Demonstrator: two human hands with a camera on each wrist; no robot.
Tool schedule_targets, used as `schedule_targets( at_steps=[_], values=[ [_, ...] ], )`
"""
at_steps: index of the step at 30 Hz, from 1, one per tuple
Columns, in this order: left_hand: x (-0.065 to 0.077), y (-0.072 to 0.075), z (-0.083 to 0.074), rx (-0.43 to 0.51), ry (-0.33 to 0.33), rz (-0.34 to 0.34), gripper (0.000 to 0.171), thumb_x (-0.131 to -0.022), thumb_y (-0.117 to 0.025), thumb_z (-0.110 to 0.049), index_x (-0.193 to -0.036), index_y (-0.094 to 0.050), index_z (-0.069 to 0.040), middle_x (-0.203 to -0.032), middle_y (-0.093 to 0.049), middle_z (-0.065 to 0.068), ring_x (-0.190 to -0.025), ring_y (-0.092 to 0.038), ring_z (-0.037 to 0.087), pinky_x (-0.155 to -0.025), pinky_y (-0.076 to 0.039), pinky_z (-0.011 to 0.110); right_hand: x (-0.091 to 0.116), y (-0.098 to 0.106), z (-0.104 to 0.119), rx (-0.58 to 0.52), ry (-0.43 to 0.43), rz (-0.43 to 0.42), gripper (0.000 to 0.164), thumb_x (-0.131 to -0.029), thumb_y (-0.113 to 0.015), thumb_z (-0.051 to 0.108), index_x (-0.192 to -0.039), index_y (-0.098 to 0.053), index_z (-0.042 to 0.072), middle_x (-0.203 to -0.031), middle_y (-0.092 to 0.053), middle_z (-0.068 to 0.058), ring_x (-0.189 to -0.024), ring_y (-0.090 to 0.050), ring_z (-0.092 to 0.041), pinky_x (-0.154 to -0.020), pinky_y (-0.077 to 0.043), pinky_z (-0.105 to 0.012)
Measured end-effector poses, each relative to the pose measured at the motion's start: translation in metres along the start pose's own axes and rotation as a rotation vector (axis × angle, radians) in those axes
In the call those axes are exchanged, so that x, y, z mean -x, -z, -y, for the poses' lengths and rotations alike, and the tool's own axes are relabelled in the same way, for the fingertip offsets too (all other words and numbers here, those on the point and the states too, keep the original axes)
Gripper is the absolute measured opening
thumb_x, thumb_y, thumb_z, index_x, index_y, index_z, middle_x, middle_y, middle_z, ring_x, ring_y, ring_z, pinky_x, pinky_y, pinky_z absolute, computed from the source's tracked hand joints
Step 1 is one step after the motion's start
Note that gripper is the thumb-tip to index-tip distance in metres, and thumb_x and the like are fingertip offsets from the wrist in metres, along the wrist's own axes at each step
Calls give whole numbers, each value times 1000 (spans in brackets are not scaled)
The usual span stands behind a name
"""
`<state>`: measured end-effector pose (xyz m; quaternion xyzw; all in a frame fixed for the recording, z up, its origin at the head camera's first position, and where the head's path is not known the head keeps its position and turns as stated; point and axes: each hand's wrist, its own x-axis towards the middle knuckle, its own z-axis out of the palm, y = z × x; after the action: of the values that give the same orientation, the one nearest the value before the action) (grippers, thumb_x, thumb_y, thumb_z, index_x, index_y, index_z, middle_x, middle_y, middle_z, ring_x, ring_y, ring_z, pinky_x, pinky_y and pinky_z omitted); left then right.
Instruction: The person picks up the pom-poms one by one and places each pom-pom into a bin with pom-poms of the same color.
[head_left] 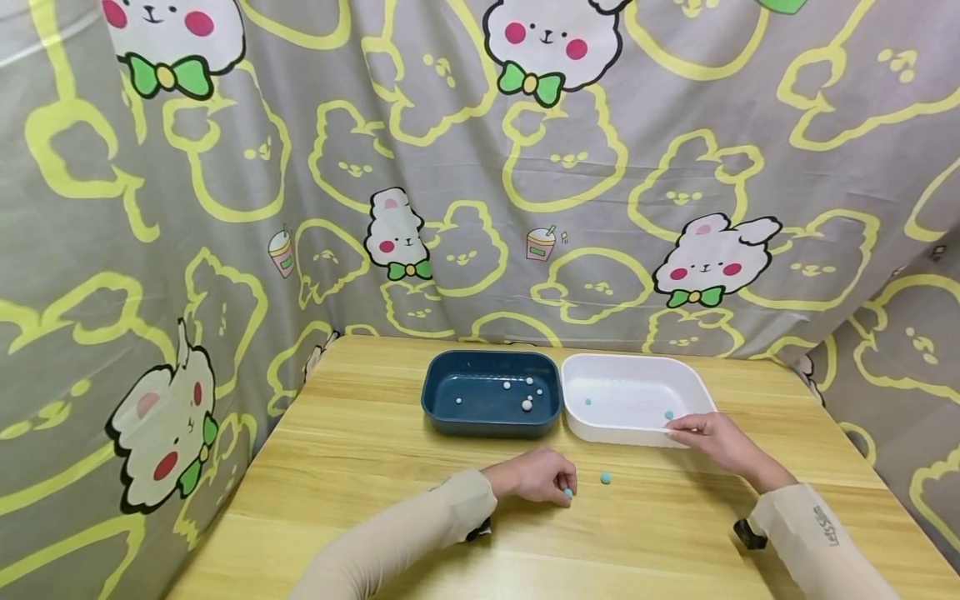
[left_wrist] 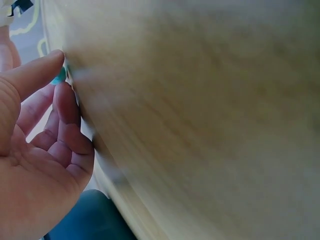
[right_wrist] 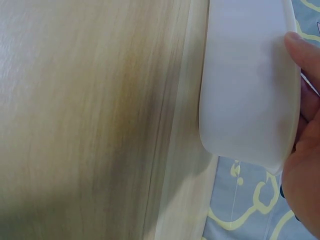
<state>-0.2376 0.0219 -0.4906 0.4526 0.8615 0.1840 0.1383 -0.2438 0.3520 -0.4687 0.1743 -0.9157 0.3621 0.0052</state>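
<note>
My left hand (head_left: pixel 538 477) is low over the wooden table, thumb and index finger pinching a small blue ball (head_left: pixel 568 493). In the left wrist view that ball shows between the fingertips. A second blue ball (head_left: pixel 605 478) lies on the table to its right. My right hand (head_left: pixel 716 440) grips the front right rim of a white bin (head_left: pixel 622 434). In the right wrist view its thumb (right_wrist: pixel 300 47) lies at the rim, and the other fingers are partly hidden behind the wall. Inside the bin are blue balls (head_left: pixel 670 414), one close to my right fingertips.
A dark blue bin (head_left: pixel 491 428) stands directly left of the white one, with several small white balls (head_left: pixel 527 406) in it. Both sit toward the back of the wooden table (head_left: pixel 360 467). A patterned curtain (head_left: pixel 450 167) hangs behind and along the sides.
</note>
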Motion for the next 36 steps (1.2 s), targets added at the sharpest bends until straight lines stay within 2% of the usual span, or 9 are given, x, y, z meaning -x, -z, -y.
schedule_targets(
  at_steps=[12,27,33,36],
  values=[
    [2,0,-8,35,-11,5,9,-81,-76,-17,-81,-67,-17,-68,-55,-18,-64,-48,-9,-63,-39,6,0,0,2,3,-21,3,22,-89,-68,20,-101,-73,2,-103,-68,-15,-94,-59,-6,-70,-50,-22],
    [-1,7,-12,166,33,-2,7,-83,-74,-13,-83,-67,-14,-70,-57,-15,-65,-50,-5,-62,-42,9,1,0,2,10,-14,-2,22,-89,-67,20,-102,-73,2,-103,-68,-15,-96,-60,-11,-71,-50,-23],
    [-2,8,-12,154,32,-6,8,-83,-74,-15,-82,-67,-14,-70,-57,-15,-64,-50,-6,-61,-42,9,1,0,3,14,-17,8,23,-89,-67,20,-102,-73,2,-104,-68,-16,-97,-60,-14,-71,-50,-23],
    [-3,10,-14,169,42,-6,6,-84,-73,-15,-83,-67,-13,-71,-57,-15,-64,-51,-5,-62,-43,9,1,0,1,11,-27,1,24,-89,-67,22,-102,-73,3,-105,-68,-16,-97,-60,-11,-72,-50,-22]
  ],
)
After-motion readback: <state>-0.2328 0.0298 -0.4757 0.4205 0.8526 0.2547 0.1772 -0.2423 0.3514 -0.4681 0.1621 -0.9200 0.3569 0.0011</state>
